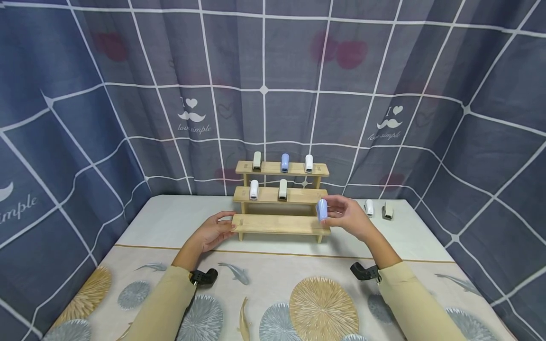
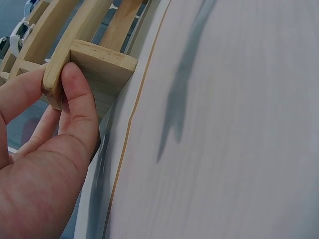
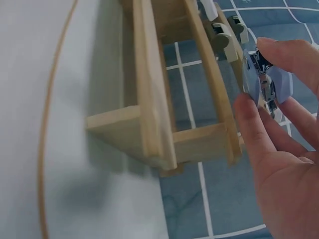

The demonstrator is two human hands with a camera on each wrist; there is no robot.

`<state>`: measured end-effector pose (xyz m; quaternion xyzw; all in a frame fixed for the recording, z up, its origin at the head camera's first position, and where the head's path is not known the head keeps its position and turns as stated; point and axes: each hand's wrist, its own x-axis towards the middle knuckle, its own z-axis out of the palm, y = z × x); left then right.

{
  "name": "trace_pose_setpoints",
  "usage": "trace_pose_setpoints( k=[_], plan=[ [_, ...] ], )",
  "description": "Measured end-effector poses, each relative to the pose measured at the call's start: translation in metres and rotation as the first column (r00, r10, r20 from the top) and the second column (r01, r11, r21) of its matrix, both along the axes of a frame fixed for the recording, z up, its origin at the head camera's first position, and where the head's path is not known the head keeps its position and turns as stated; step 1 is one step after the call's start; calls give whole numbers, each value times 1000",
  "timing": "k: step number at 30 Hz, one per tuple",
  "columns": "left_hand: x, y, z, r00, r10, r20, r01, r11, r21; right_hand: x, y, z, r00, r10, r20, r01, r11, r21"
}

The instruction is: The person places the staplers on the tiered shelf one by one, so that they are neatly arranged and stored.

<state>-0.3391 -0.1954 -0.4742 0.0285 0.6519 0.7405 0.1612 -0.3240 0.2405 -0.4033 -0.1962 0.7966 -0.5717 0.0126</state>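
Note:
A three-step wooden display stand (image 1: pixel 277 224) stands on the white tabletop. My left hand (image 1: pixel 212 232) pinches the left end of its lowest board (image 2: pixel 56 82) between thumb and fingers. In my right hand (image 1: pixel 347 217) is a small blue stapler (image 1: pixel 322 210), gripped between thumb and fingertips at the right end of the lowest board. Its metal inside (image 3: pixel 266 84) shows in the right wrist view. The middle step carries a white stapler (image 1: pixel 254 189) and a grey-green stapler (image 1: pixel 283 189). Along the top step stand another grey-green stapler (image 1: pixel 257 161), a blue one (image 1: pixel 285 162) and a white one (image 1: pixel 309 163).
On the table right of the stand are a white stapler (image 1: pixel 368 208) and a beige stapler (image 1: pixel 387 210), close beyond my right hand. A patterned cloth (image 1: pixel 239 303) covers the front. A checked curtain (image 1: pixel 290 113) hangs behind and at both sides.

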Motion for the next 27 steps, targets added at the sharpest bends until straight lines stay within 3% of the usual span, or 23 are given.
trace_pose_setpoints(
  k=[8, 27],
  plan=[
    [0, 0, 0, 1000, 2, 7, -2, 1000, 2, -12, -10, 13, 1000, 22, 20, -23, 1000, 5],
    [0, 0, 0, 1000, 1, 3, -1, 1000, -6, -51, -20, 25, 999, 13, 31, -13, 1000, -12]
  ],
)
